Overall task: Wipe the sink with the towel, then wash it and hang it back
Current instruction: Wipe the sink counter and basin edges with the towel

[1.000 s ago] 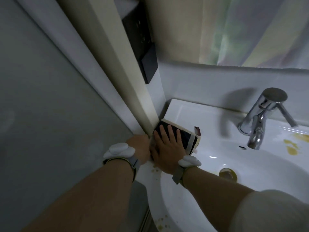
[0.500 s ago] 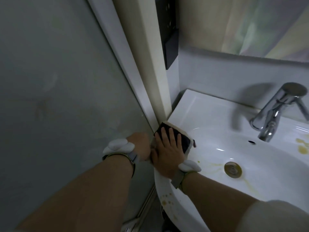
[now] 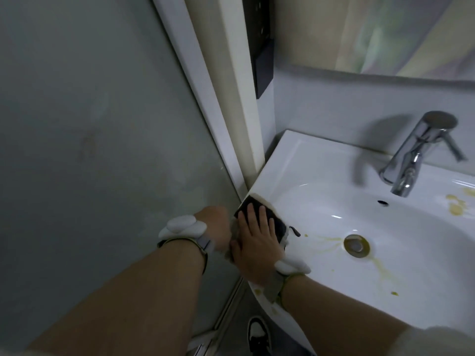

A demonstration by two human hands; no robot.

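Note:
A folded dark towel (image 3: 276, 223) with pale edges lies on the left rim of the white sink (image 3: 334, 181). My right hand (image 3: 255, 240) presses flat on the towel with straight, spread fingers. My left hand (image 3: 214, 224) sits just left of it at the sink's outer edge; its fingers are hidden behind the wrist and the towel. Yellow stains mark the basin around the drain (image 3: 356, 245), the near rim and the ledge right of the faucet (image 3: 416, 160).
A pale door frame (image 3: 239, 98) meets the sink's left corner, with a grey glass panel (image 3: 90, 150) beyond it. A black wall fitting (image 3: 262, 60) hangs above. A mirror (image 3: 385, 34) is behind the sink. A shoe (image 3: 258, 335) stands on the floor below.
My right hand has slid the towel toward me along the sink's left rim. My left hand stayed beside it. The view has shifted left and down.

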